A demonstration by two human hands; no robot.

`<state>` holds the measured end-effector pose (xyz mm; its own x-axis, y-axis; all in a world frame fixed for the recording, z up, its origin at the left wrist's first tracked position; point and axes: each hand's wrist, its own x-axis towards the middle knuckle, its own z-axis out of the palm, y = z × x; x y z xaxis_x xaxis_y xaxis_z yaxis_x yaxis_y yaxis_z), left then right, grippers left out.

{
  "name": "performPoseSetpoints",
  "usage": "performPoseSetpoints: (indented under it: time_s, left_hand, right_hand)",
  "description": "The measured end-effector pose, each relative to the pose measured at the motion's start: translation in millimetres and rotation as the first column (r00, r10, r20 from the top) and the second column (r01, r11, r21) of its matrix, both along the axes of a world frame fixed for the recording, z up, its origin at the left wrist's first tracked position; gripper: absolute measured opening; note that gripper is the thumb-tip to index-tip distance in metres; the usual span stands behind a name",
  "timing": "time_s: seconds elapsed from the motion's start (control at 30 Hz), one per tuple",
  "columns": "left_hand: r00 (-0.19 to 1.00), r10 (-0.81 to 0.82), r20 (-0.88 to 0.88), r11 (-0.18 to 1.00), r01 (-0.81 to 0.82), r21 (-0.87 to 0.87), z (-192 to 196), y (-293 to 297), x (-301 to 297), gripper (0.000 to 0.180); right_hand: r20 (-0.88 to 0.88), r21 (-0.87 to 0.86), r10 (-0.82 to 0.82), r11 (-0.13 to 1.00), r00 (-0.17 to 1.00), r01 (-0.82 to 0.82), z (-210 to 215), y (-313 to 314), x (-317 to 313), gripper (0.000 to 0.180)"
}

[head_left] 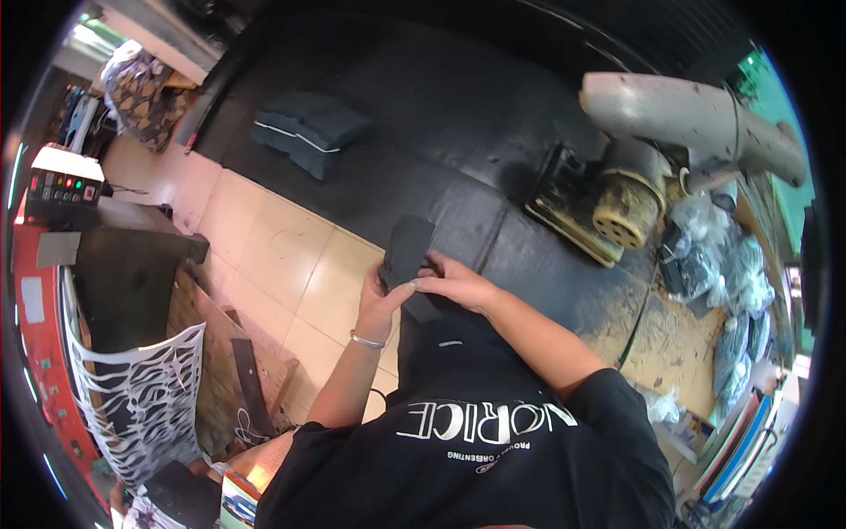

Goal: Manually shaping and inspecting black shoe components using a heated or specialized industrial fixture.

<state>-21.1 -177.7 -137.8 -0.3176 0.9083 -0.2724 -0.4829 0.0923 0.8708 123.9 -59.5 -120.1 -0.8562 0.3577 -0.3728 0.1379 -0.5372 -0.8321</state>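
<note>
A flat dark grey cut piece (408, 246), roughly shoe-sole shaped, is held up in front of me by both hands. My left hand (384, 302), with a thin bracelet at the wrist, grips its lower left edge with thumb and fingers. My right hand (456, 280) pinches its lower right side, fingers closed over the edge. A second dark piece seems to lie under my right hand, against my black clothing; I cannot tell it apart clearly.
A stack of dark sheets (307, 130) lies on the black mat (441, 106) ahead. A grey and yellowed machine (634, 167) stands at the right, with plastic bags (731, 264) beside it. A white cut-out sheet (145, 397) hangs at lower left by a red control box (60, 185).
</note>
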Motion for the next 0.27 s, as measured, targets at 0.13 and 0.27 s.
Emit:
performPoseSetpoints:
  time_s: [0.13,0.27]
  left_hand:
    - [0.755,-0.2,-0.625,0.971,0.237,-0.026,51,24,23,0.081]
    - [0.076,-0.356,-0.932,0.788,0.561,-0.255,84,76,79,0.086]
  right_hand:
    - [-0.096,0.162,-0.331,0.925,0.939,0.343,4,-3,99,0.1]
    - [0.085,0.984,-0.307,0.173,0.948,-0.032,53,1,189,0.102]
